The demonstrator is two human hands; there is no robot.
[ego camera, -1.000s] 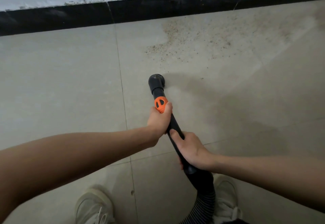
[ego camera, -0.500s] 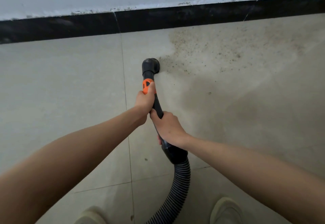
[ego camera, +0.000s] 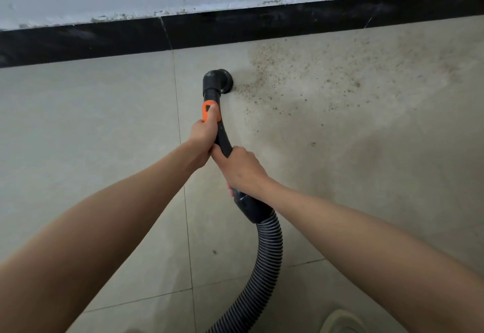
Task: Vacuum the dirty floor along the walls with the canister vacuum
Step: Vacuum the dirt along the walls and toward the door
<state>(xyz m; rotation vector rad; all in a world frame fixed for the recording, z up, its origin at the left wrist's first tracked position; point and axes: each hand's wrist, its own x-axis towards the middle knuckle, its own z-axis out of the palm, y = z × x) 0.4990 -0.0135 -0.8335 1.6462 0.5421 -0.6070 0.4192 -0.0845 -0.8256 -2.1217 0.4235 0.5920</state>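
Both hands, left (ego camera: 205,133) and right (ego camera: 242,166), wrapped around wand (ego camera: 222,136). Brush (ego camera: 221,81) at grit (ego camera: 301,76) edge (3 o'clock uncleaned; 9 o'clock clean).

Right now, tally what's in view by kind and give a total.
Hands: 2, left hand and right hand, both gripping the wand
Wands: 1
Brush heads: 1, brush
Hoses: 1, hose
Shoes: 1, shoe
Dirt patches: 1, dirt
Total: 7
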